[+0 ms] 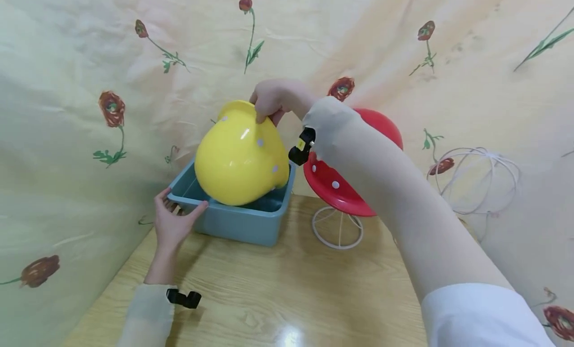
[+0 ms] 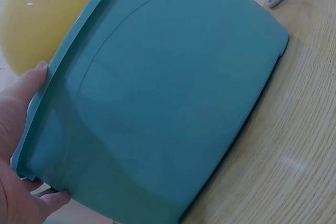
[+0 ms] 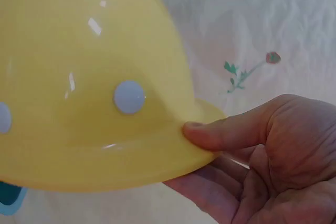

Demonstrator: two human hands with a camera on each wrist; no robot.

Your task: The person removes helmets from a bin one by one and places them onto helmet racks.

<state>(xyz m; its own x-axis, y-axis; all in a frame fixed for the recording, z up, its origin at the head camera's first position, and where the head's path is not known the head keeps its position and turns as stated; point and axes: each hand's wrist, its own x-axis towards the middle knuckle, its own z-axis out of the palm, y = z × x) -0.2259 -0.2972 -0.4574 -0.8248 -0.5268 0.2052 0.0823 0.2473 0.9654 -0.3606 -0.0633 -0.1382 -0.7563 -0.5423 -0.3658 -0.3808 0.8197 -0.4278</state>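
Observation:
A yellow hard hat (image 1: 237,153) with pale round studs is tilted over the blue plastic bin (image 1: 242,226), its dome toward the bin's inside. My right hand (image 1: 278,100) pinches the hat's brim, thumb on the outer face and fingers underneath, as the right wrist view shows at the brim (image 3: 157,169). My left hand (image 1: 175,222) grips the bin by its front left corner. In the left wrist view the thumb (image 2: 37,77) lies on the bin's rim and the fingertips curl under it.
A red hard hat (image 1: 336,187) with white studs sits on a white wire stand (image 1: 338,245) to the right of the bin, partly behind my right forearm. A coiled white cable (image 1: 489,160) hangs at the flowered cloth backdrop (image 1: 291,43). The wood-grain table (image 1: 251,292) extends in front.

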